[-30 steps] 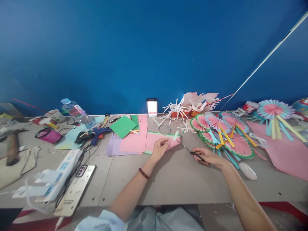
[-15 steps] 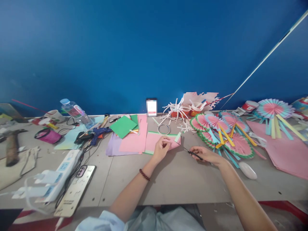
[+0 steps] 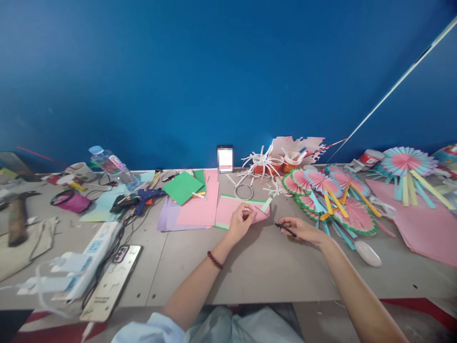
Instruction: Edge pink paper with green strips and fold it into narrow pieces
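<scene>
A pink sheet of paper (image 3: 226,208) with green edges lies in front of me on the grey table. My left hand (image 3: 243,220) is closed on it, thumb and fingers pinched near its middle. My right hand (image 3: 296,228) grips scissors (image 3: 286,230) by their dark handles, just right of the sheet. Their thin blades point left across the paper's right end, towards my left fingertips; whether they are parted is too small to tell. A pale green strip (image 3: 266,204) sticks up at that end. Just behind the sheet lies a grey ring-shaped roll (image 3: 243,191).
Left of the sheet are green squares (image 3: 183,187), purple paper (image 3: 167,220), a glue gun (image 3: 147,197), a phone (image 3: 111,283) and a power strip (image 3: 93,255). Pleated paper fans (image 3: 353,214), a white mouse (image 3: 367,253) and pink sheets (image 3: 421,228) lie right. A blue wall (image 3: 200,85) rises behind.
My right hand has shifted slightly left with the scissors, bringing their blades over the sheet's right end. That end of the paper lies flatter. My left hand has hardly moved.
</scene>
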The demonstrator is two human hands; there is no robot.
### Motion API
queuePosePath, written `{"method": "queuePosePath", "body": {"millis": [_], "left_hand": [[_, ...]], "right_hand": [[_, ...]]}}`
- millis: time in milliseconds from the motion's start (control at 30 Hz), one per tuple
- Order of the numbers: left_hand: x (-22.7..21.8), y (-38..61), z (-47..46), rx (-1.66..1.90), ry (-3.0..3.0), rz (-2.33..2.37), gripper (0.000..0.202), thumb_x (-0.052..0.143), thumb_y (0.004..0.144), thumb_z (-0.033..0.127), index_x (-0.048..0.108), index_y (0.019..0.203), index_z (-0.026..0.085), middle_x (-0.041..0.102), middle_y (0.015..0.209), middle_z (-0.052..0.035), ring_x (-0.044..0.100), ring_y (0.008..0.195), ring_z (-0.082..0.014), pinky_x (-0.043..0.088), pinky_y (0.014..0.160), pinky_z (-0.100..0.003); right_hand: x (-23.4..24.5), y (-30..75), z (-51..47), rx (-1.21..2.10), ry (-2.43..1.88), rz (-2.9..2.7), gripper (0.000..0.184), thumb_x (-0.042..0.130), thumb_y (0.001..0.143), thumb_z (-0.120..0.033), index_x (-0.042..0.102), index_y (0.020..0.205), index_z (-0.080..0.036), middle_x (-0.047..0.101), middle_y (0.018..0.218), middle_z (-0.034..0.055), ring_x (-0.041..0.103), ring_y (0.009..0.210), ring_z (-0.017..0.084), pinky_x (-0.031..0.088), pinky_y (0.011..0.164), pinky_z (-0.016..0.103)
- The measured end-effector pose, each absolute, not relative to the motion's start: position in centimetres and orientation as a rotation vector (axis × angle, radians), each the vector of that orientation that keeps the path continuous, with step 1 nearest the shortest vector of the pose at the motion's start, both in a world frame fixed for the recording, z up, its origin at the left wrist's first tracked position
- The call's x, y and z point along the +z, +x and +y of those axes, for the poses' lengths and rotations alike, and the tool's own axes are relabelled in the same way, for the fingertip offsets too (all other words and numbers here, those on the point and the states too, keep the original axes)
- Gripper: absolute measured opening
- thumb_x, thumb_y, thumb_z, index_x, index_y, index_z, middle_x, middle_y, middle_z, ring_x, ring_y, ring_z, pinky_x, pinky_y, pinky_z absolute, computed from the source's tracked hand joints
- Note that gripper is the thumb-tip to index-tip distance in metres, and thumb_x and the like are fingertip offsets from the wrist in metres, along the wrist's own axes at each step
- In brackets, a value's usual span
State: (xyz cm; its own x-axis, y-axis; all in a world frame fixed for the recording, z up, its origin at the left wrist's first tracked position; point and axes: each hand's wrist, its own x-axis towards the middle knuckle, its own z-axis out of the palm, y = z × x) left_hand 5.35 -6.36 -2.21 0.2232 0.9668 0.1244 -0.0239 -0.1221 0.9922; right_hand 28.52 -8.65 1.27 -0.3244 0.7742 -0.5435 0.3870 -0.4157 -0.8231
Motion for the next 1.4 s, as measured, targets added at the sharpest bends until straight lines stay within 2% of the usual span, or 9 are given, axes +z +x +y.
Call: {"method": "queuePosePath", "body": {"millis": [133,333,633,1033,1267,1400], "left_hand": [[-2.1,5.4,-6.4,1.134,1.385,0.978,0.024,0.058,0.081,0.041,0.05,0.084,0.018,0.038,0.051,0.0087,0.031,0.046,-0.007,0.022,0.048,-0.021],[-2.5,5.4,-6.2,1.16,1.407,0.98,0.021,0.058,0.081,0.037,0.052,0.084,0.017,0.043,0.054,0.0077,0.035,0.047,-0.0068,0.025,0.049,-0.019],[-2.5,5.4,-6.3,1.162,1.409,0.977,0.015,0.056,0.082,0.031,0.052,0.085,0.018,0.048,0.059,0.0054,0.038,0.051,-0.0076,0.027,0.05,-0.02],[-2.4,5.4,-6.3,1.184,1.397,0.987,0.014,0.057,0.082,0.031,0.051,0.083,0.017,0.041,0.054,0.0078,0.034,0.048,-0.0069,0.024,0.049,-0.02],[-2.1,5.4,-6.4,1.19,1.381,0.995,0.015,0.058,0.081,0.031,0.052,0.082,0.017,0.041,0.052,0.0086,0.032,0.045,-0.0058,0.023,0.048,-0.019],[-2.0,5.5,-6.5,1.192,1.37,0.987,0.015,0.059,0.08,0.031,0.053,0.082,0.018,0.041,0.051,0.0085,0.033,0.045,-0.006,0.023,0.048,-0.019]], "right_hand": [[0.7,28.7,-8.6,1.819,-1.571,-1.487,0.039,0.07,0.065,-0.05,0.055,0.085,-0.019,0.048,0.069,-0.0051,0.038,0.051,0.003,0.019,0.042,0.015],[0.6,29.0,-8.5,1.812,-1.582,-1.509,0.043,0.07,0.065,-0.054,0.056,0.085,-0.019,0.048,0.067,-0.0052,0.038,0.049,0.003,0.02,0.042,0.016],[0.6,28.8,-8.4,1.786,-1.559,-1.582,0.038,0.067,0.069,-0.052,0.055,0.085,-0.019,0.047,0.068,-0.0044,0.039,0.05,0.005,0.019,0.04,0.018],[1.0,28.2,-8.6,1.785,-1.59,-1.52,0.038,0.069,0.066,-0.05,0.056,0.085,-0.019,0.05,0.069,-0.0041,0.039,0.05,0.004,0.02,0.041,0.016],[1.2,27.9,-8.9,1.787,-1.563,-1.507,0.042,0.068,0.067,-0.054,0.055,0.085,-0.02,0.043,0.064,-0.0058,0.033,0.048,0.004,0.018,0.042,0.017],[1.0,27.9,-8.9,1.803,-1.559,-1.493,0.044,0.07,0.065,-0.054,0.055,0.086,-0.019,0.045,0.064,-0.0047,0.034,0.049,0.005,0.017,0.041,0.019]]}}
